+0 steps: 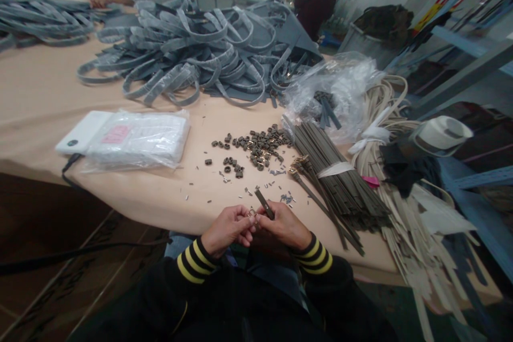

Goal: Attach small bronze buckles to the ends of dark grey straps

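Observation:
My left hand (230, 228) pinches a small gold-coloured metal buckle (252, 212) at the table's front edge. My right hand (285, 224) is closed round a short dark olive strap (263, 202), whose free end sticks up past the fingers. The fingertips of both hands meet at the buckle, so part of it is hidden. Just beyond them lies a pile of small olive strap loops (262, 144), with tiny metal bits and scraps scattered around. To the right rest a few olive straps with gold buckles (298, 163).
A bundle of olive straps (340, 181) lies at right beside pale cords (385, 96) and a clear plastic bag (332, 85). Grey straps (192, 53) are heaped at the back. A plastic-wrapped white box (140, 136) with a cable sits left. Two other people are beyond.

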`<state>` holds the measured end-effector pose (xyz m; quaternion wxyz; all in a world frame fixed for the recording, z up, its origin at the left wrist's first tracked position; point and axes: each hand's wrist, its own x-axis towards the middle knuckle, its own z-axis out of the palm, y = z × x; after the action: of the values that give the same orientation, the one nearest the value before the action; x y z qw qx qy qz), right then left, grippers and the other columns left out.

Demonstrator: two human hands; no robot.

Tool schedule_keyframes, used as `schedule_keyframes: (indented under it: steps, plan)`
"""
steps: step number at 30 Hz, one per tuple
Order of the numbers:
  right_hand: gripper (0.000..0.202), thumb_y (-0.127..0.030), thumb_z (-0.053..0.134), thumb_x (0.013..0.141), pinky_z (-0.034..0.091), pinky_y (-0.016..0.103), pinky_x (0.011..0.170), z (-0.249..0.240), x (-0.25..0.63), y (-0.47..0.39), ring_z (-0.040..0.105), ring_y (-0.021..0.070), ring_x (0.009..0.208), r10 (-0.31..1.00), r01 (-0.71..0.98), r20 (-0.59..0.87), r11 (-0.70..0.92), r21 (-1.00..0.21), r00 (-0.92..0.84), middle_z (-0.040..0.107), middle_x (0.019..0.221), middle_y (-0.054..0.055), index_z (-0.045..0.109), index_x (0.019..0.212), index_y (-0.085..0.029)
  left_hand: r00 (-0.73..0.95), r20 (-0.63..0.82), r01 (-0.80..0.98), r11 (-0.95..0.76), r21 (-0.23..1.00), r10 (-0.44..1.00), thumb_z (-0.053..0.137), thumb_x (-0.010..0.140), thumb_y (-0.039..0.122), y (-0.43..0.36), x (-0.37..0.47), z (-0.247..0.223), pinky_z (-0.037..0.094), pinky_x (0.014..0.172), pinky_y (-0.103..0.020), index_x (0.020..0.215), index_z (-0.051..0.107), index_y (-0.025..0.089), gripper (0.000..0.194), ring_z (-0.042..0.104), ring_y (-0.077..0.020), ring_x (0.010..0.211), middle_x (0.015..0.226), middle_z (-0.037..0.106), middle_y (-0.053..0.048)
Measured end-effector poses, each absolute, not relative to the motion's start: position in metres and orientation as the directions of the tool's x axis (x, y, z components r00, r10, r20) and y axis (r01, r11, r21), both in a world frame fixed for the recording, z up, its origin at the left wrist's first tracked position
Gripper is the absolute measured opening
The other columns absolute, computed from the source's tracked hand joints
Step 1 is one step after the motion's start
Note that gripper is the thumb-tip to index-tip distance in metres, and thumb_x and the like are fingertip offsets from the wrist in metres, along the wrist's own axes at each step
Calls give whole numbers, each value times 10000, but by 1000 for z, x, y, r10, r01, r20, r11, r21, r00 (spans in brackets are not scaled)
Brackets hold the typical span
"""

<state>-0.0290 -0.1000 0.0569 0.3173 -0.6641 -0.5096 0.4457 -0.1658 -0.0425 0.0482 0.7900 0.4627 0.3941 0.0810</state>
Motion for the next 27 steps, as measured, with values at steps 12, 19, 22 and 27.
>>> schedule_keyframes:
  steps: [12, 19, 22, 27]
  plan:
    - [150, -229, 486, 704, 328, 198, 497, 56, -29, -100, 440, 89, 520, 977, 410, -209, -207, -888, 41, 501, 526, -29, 529, 586, -148, 698, -485, 211, 496, 842, 526, 559, 655, 318, -44, -164, 48, 317, 319, -126, 596, 453, 130, 224, 387, -21, 328, 462, 479, 48]
    - [107, -189, 478, 700, 304, 192, 443, 57, -27, -100, 414, 75, 456, 946, 422, -324, -304, -854, 26, 493, 496, -35, 527, 616, -146, 656, -533, 176, 578, 797, 535, 600, 623, 326, -42, -171, 46, 402, 342, -136, 640, 454, 129, 246, 430, -33, 390, 537, 531, 26]
    - [132, -281, 496, 728, 315, 191, 427, 56, -26, -103, 405, 68, 442, 933, 370, -361, -337, -866, 4, 497, 552, -34, 504, 739, -150, 660, -564, 154, 646, 748, 496, 617, 615, 320, -41, -173, 47, 400, 337, -124, 627, 461, 121, 253, 425, -26, 383, 522, 527, 25]
    - [255, -402, 311, 828, 359, 201, 451, 54, -20, -116, 417, 59, 455, 926, 187, -373, -377, -907, 53, 521, 729, -6, 359, 942, -179, 663, -591, 98, 729, 677, 460, 625, 624, 302, -38, -177, 49, 393, 332, -116, 613, 470, 112, 245, 426, -24, 379, 518, 524, 20]
